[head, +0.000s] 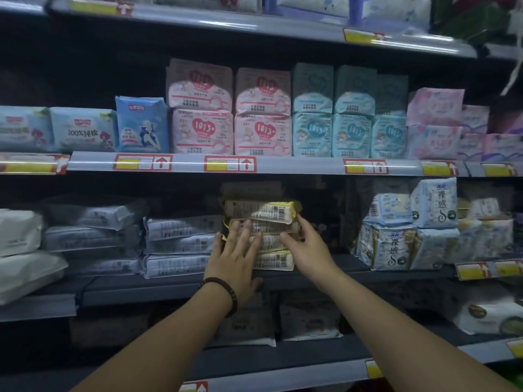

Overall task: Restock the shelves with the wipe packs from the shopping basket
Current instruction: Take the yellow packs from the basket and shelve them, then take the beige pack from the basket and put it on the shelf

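A stack of several yellow wipe packs (261, 212) lies flat on the dark middle shelf (175, 284), barcodes facing out. My left hand (236, 256), with a bead bracelet on its wrist, lies flat against the stack's front left, fingers spread. My right hand (307, 247) presses on the stack's right side, fingertips touching the lower packs. Neither hand holds a pack by itself. The shopping basket is out of view.
Grey-white wipe packs (178, 241) are stacked directly left of the yellow stack, more further left. A dark gap lies to its right, then blue-and-gold packs (390, 247). Pink and blue packs (260, 131) fill the shelf above. More packs (308, 321) sit on the shelf below.
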Tool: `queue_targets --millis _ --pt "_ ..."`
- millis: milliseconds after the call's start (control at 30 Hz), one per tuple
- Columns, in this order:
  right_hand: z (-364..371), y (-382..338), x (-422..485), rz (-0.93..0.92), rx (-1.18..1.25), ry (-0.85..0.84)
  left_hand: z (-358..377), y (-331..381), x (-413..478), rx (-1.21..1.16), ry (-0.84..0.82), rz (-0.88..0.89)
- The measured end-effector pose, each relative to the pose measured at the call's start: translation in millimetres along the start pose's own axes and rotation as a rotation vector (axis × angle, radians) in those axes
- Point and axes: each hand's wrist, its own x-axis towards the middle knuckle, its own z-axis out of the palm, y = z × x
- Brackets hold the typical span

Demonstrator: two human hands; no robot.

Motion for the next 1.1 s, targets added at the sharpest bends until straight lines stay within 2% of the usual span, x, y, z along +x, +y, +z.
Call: queue_targets --millis 200,300,367,533,767,833,1000,1100 --pt "-6.6 -1.7 -35.4 0.014 -0.091 -0.025 -24.3 5.9 -30.8 -0.068 -0.014 0.063" --pt "-7.8 4.9 -76.5 0.014 -0.103 -0.067 -21.9 10.6 -77.6 -0.189 0.068 0.150" --pt "-4.0 20.3 -112.4 0.023 -0.122 -0.138 -7.1 14.7 -119.4 -0.255 0.054 0.182" --pt "23.5 103.4 -204.3 0.092 -0.165 -0.319 52.0 36.2 -229.4 -0.526 -0.273 0.091" --pt "78.1 238.9 -323.3 0.434 -0.236 -0.416 164.1 91.4 -341.0 -0.684 -0.736 -0.001" --pt "87.4 259.6 -331.5 0.490 -0.364 -0.506 181.3 96.4 -345.6 -0.632 -0.867 0.045" --pt "87.8 305.7 -349.6 0.465 -0.870 -0.766 206.4 105.4 -351.2 -0.530 -1.062 0.102" --pt "92.0 325.6 -368.5 0.454 -0.980 -0.903 218.2 113.7 -356.4 -0.493 -1.203 0.160"
